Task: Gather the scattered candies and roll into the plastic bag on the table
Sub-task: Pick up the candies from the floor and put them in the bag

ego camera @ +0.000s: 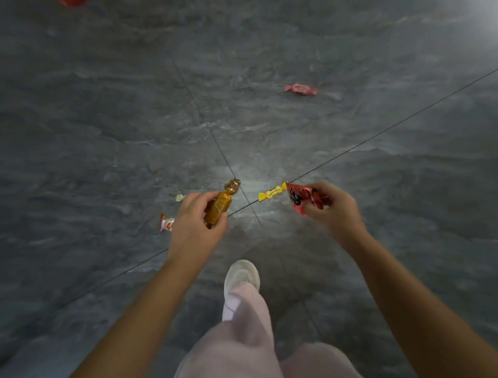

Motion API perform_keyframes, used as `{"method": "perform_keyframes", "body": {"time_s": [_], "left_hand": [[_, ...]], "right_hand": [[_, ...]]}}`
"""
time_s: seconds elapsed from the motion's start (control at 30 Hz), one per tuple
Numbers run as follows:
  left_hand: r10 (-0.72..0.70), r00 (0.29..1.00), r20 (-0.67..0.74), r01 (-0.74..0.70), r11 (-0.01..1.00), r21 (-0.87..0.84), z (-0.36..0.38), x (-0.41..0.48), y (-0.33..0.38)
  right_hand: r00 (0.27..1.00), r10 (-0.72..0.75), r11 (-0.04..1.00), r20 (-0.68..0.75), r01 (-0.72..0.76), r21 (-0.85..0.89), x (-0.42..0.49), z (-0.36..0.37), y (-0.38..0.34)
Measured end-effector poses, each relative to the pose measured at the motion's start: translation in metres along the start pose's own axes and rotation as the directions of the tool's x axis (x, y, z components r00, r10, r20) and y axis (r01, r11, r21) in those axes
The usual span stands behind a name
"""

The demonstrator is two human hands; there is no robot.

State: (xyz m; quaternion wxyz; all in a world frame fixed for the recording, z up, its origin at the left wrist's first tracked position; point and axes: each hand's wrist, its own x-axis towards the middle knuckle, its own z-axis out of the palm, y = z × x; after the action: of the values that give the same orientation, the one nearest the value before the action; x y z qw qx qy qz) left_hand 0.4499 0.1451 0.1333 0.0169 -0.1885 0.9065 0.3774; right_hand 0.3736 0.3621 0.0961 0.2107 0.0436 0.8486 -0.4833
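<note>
Two hands work low over the grey floor point(107, 121): left hand point(194, 221) fingers pinching a gold-wrapped candy point(218, 206), right hand point(332, 206) fingers clutching a red packet point(299, 198). Best next: pinch the yellow candy point(272, 193) lying between them by its twisted end; the pink candy point(301, 89) lies farther off. No bag in view.

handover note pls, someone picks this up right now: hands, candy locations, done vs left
Left hand: holds gold-wrapped candy.
Right hand: holds red packet.
On the floor: yellow candy between the hands, red-and-white candy and small pale candy by the left hand, pink candy farther off, something red at top edge.
Bag and table not in view.
Left: collect those, then bag everything.
</note>
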Motion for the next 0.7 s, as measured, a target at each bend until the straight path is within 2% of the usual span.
{"method": "perform_keyframes", "body": {"time_s": [0.37, 0.6, 0.7], "left_hand": [[0.025, 1.0, -0.006, -0.025, 0.992, -0.123, -0.154, -0.098, 0.203], [0.017, 0.998, -0.056, -0.023, 0.993, -0.113, -0.237, -0.172, 0.288], [0.015, 0.997, -0.078, -0.023, 0.994, -0.103, -0.269, -0.205, 0.309]], "right_hand": [[0.989, -0.092, 0.995, -0.112, 0.095, 0.02, -0.163, -0.136, -0.209], [0.986, -0.145, 0.989, -0.08, 0.144, -0.021, -0.265, -0.196, -0.281], [0.983, -0.183, 0.982, -0.021, 0.182, -0.043, -0.298, -0.208, -0.307]]}}
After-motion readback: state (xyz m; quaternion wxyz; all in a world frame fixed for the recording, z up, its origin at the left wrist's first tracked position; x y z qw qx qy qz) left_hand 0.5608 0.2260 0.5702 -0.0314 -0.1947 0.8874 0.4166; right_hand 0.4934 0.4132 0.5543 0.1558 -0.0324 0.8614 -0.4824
